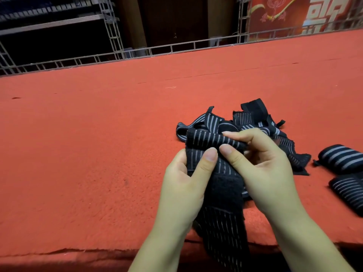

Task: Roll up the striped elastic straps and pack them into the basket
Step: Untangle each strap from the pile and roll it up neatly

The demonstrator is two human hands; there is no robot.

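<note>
Strap tail (224,228): hangs off the red desk (78,154), feeding the roll.
Left hand (184,183): grip pinches the strap flat.
Right hand (263,165): grip curls the roll (212,141) tight.
Finished rolls (341,160): set aside right.
Basket: unseen.

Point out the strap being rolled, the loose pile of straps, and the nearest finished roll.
strap being rolled (214,141), head view, on its rolled top end.
loose pile of straps (255,114), head view, on an upper strap.
nearest finished roll (347,190), head view, on its striped side.

Black grey-striped strap (216,154) partly rolled at top, loose straps (255,122) heaped, two finished rolls (341,160) right
</note>
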